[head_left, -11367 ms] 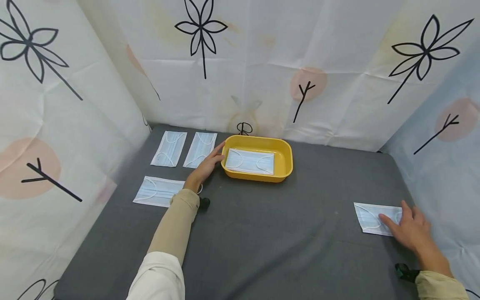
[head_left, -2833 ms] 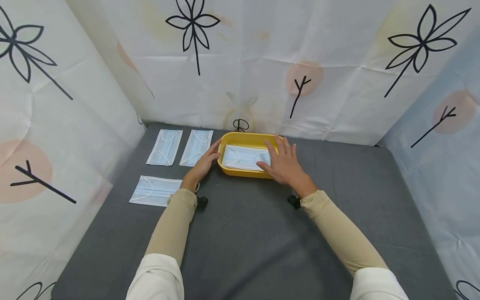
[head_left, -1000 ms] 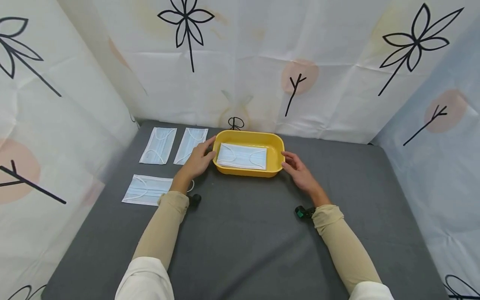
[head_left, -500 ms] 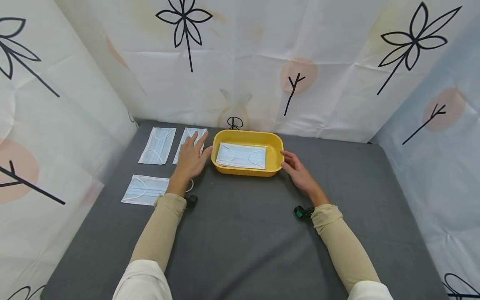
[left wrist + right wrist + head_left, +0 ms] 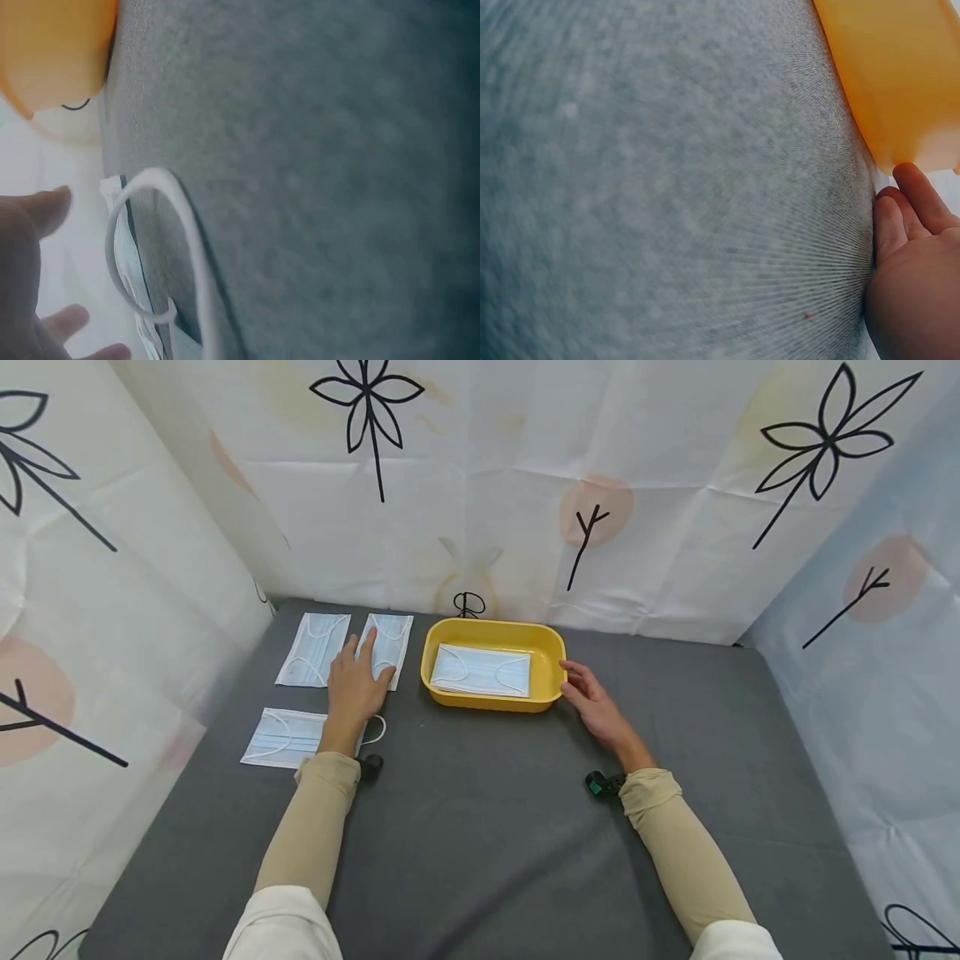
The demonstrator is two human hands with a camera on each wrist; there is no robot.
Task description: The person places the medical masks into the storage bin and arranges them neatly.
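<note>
My left hand (image 5: 354,693) hovers with spread fingers over the near side of two upright face masks. One is the left mask (image 5: 313,647); the other, the right mask (image 5: 386,647), is partly covered by the fingers. Below, a sideways face mask (image 5: 288,737) is partly hidden under my wrist; its ear loop (image 5: 191,232) looms in the left wrist view. A yellow basin (image 5: 551,672) holds face masks (image 5: 480,670) lying flat, apparently stacked. At the basin's right end, my right hand (image 5: 600,706) touches the wall with relaxed fingers; it grips nothing.
A grey cloth (image 5: 480,827) covers the table. Patterned white curtains (image 5: 510,510) stand close behind and on both sides. Small dark cameras sit at the wrists, such as the right wrist camera (image 5: 597,784).
The single mask at the far right is gone from there; my right hand went from it to the basin. Lately my left hand has left the basin's left end and moved left over the masks.
</note>
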